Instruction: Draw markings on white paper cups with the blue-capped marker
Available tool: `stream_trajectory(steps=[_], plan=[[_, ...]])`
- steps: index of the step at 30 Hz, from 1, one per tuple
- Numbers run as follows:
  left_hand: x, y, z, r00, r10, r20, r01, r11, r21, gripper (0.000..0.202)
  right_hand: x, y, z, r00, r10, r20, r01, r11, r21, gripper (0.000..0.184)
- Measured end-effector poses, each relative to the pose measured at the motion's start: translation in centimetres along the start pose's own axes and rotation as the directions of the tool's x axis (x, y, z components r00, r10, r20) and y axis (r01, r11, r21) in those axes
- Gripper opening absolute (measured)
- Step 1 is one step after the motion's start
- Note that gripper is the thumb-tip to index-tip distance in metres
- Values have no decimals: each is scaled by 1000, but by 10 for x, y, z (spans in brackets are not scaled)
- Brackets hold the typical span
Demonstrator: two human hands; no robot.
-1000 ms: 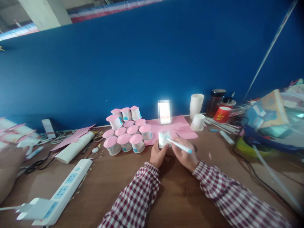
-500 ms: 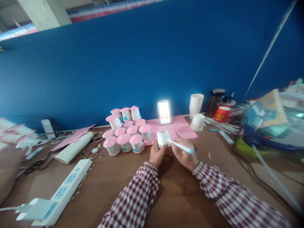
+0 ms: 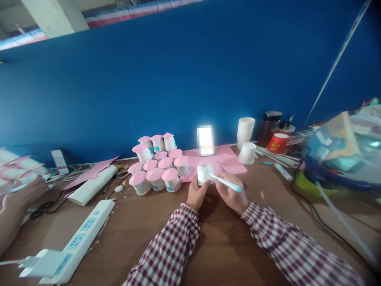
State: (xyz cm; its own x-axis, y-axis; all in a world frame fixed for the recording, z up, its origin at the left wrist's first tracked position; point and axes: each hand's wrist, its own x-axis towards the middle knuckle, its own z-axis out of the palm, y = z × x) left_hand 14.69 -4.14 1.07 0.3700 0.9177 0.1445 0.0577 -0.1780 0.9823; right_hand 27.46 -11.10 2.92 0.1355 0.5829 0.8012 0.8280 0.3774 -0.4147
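My left hand (image 3: 197, 194) is closed round a small white paper cup (image 3: 204, 173), held tilted above the wooden table (image 3: 143, 234). My right hand (image 3: 232, 195) grips a white marker with a blue end (image 3: 225, 183), and its tip rests against the side of the cup. Just left of my hands stands a pile of several small white cups with pink paper lids (image 3: 157, 163). A pink paper sheet (image 3: 218, 161) lies behind the cup.
A white power strip (image 3: 74, 243) lies at the lower left. Another person's hand (image 3: 24, 195) works at the far left among pink-and-white pieces. White cups (image 3: 246, 137), a red cup (image 3: 278, 143), a dark jar (image 3: 270, 126) and a cluttered plastic bag (image 3: 342, 155) stand at the right.
The other person's hand at the far left has drawn back and up toward the pink pieces. My own hands, the cup and the marker have barely shifted.
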Motion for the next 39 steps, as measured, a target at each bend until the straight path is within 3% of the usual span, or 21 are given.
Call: stream_trajectory(steps=[39], plan=[[0,1,0,1000,-22,-16,22,1000,-7,41,0,3,1,1000,-20,-9,20,1000,-20,12]])
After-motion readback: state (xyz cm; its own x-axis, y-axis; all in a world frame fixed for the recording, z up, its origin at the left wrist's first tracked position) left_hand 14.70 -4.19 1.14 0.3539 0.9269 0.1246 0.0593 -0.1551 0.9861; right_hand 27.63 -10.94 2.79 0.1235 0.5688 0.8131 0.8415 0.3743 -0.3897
